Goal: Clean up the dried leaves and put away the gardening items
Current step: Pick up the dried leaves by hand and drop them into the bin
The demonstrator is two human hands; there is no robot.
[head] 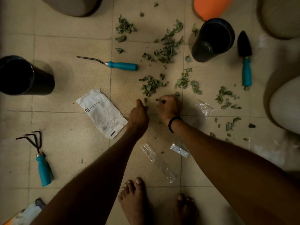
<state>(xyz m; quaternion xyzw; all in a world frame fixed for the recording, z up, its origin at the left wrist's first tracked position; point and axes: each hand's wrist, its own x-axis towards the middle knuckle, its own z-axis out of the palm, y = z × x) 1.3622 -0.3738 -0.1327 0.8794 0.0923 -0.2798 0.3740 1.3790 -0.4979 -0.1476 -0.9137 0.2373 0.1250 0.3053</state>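
Dried green leaves (167,49) lie scattered over the beige tiled floor, mostly in the upper middle and right. My right hand (168,108) is down on the floor at the near edge of the leaves, its fingers curled round a few leaf bits. My left hand (139,114) is beside it with fingers curled; dark leaf bits show at its fingertips. Three teal-handled tools lie about: a weeder fork (121,65), a trowel (246,62) at right and a small rake (40,158) at left. A white paper pouch (102,112) lies left of my hands.
Black pots stand at the left (24,77) and upper right (212,39). An orange pot (211,7), grey planters and a white object (285,104) ring the area. Clear plastic wrappers (159,163) lie near my bare feet (134,200).
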